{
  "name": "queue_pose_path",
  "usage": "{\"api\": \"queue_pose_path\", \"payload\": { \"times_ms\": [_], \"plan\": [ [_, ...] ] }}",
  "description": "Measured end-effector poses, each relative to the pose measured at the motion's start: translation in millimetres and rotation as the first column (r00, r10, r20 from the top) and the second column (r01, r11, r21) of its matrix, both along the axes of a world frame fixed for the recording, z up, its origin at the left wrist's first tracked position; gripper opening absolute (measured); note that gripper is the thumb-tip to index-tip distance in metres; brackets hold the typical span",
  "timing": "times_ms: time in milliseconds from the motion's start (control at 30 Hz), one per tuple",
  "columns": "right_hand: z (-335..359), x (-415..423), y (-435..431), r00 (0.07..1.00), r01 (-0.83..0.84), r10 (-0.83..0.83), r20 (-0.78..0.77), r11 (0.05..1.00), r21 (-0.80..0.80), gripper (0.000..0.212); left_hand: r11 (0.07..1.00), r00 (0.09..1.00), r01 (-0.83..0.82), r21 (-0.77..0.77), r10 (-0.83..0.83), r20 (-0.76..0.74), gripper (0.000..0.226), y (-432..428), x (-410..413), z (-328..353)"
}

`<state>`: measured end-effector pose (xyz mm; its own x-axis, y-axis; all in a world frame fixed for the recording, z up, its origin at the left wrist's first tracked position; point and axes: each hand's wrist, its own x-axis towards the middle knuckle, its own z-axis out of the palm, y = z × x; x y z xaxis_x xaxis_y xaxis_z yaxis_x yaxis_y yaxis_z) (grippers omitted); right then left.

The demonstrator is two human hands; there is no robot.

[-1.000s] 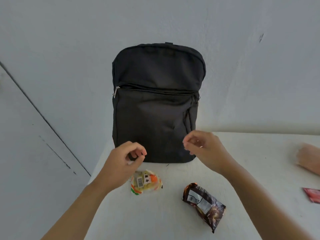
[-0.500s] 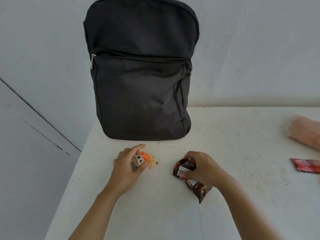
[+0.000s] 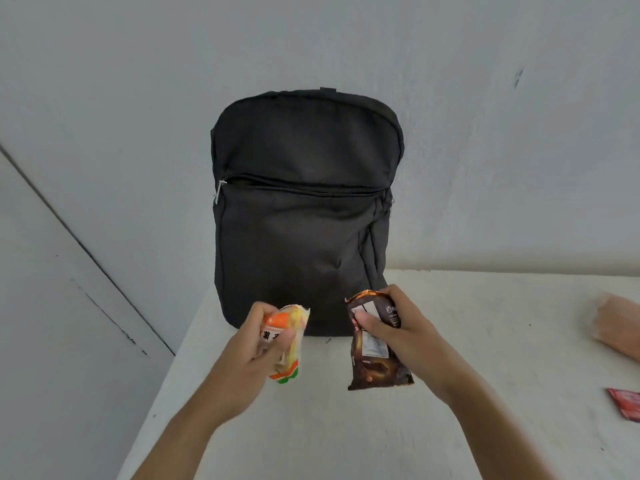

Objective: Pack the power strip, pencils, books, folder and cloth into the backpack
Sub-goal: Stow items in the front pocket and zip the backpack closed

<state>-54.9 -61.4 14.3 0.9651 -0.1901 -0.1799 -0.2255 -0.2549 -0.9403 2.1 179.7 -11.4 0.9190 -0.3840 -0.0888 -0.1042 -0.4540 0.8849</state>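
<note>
Gripping an orange-and-yellow snack packet, the left hand has its fingers curled behind the wrapper's upper part and its thumb pressed on the front, so the packet stands upright with its lower end poking out below the fingers. The right hand holds a brown packet the same way: thumb across the pale label, fingers wrapped round the top, the rest hanging beneath them. Both hands are over the white table, side by side but apart.

The backpack – black, upright, leaning against the grey wall – stands just beyond the fingertips of both hands. Its front zip looks closed, with the pull at the left end.

Well to the right of the right hand's fingers, at the frame edge, lies a blurred pinkish shape that I cannot tell apart, and nearer the person a red packet.
</note>
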Motion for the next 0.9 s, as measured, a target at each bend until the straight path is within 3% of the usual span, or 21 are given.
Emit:
{"api": "queue_pose_path", "payload": {
  "times_ms": [133,233,333,467,567,633,700,767,833,900],
  "plan": [
    [72,26,5,0.971,0.053,-0.082,0.223,0.99,0.135,0.02,0.986,0.985,-0.022,-0.165,0.05,0.168,0.041,-1,23,73],
    [114,47,5,0.92,-0.009,-0.09,0.381,0.968,0.249,0.039,0.939,0.931,-0.02,-0.342,0.142,0.336,0.038,-7,41,126],
    [147,75,9,0.848,-0.006,-0.099,0.52,0.98,0.198,0.043,0.905,0.892,0.102,-0.413,0.101,0.441,0.016,-19,67,165],
    [157,118,17,0.739,0.116,-0.108,0.665,0.993,0.032,0.046,0.974,0.78,0.173,-0.148,-0.044,0.625,0.041,-40,105,187],
    [135,137,10,0.769,0.152,-0.035,0.638,0.98,-0.13,0.047,0.992,0.726,0.125,-0.014,-0.082,0.683,0.049,-42,125,171],
    [121,140,2,0.796,0.112,0.078,0.6,0.956,-0.272,0.042,0.982,0.713,0.119,0.147,-0.187,0.675,0.042,-37,134,158],
    [114,141,-5,0.832,0.007,0.243,0.499,0.895,-0.447,0.034,0.915,0.697,0.143,0.378,-0.364,0.618,0.031,-30,141,153],
    [119,142,-9,0.878,-0.118,0.333,0.344,0.846,-0.519,0.031,0.831,0.723,0.178,0.527,-0.474,0.503,0.022,-26,146,165],
    [131,142,-11,0.897,-0.235,0.392,0.203,0.813,-0.533,0.029,0.772,0.762,0.191,0.606,-0.505,0.404,0.015,-22,149,183],
    [143,141,-9,0.882,-0.32,0.468,0.061,0.689,-0.65,0.026,0.708,0.794,0.162,0.688,-0.507,0.335,0.018,-22,150,194]
  ]
}}
